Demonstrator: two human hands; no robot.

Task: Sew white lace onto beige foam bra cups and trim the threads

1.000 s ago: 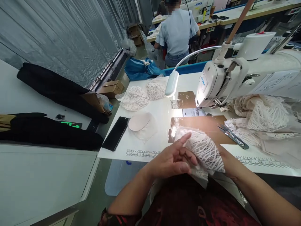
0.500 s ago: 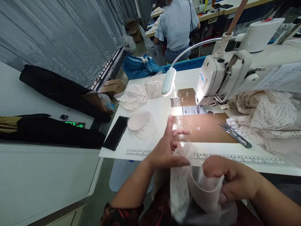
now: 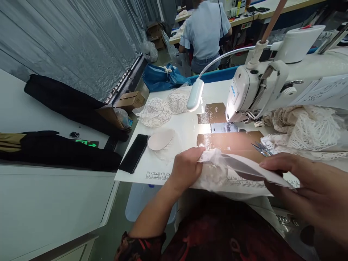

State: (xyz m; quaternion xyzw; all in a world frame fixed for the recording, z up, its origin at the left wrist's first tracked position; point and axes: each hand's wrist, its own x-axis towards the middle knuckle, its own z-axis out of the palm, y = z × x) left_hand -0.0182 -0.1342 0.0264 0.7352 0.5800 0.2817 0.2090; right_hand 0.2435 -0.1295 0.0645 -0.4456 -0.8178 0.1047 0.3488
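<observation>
A pale bra cup (image 3: 244, 165) with white lace (image 3: 214, 175) hanging from it is stretched between my two hands above the front edge of the sewing table. My left hand (image 3: 187, 167) is closed on its lace end, fingers curled. At the other end, my right hand (image 3: 304, 181) pinches the cup's edge between thumb and fingers. Beyond them stands the white sewing machine (image 3: 244, 90), its needle area lit. A beige cup piece (image 3: 161, 140) with sheer lace lies on the table to the left of my left hand.
A black phone (image 3: 133, 153) lies at the table's left edge. Lace bundles (image 3: 156, 112) sit behind it. Thread snips (image 3: 262, 148) lie near my right hand, beside piled lace (image 3: 312, 130). A lamp (image 3: 195, 95) arches over the table. A person (image 3: 205, 30) sits beyond.
Both hands have raised the cup from over my lap to the table edge. My left hand has closed on the lace; my right hand has moved right, drawing the piece out lengthwise.
</observation>
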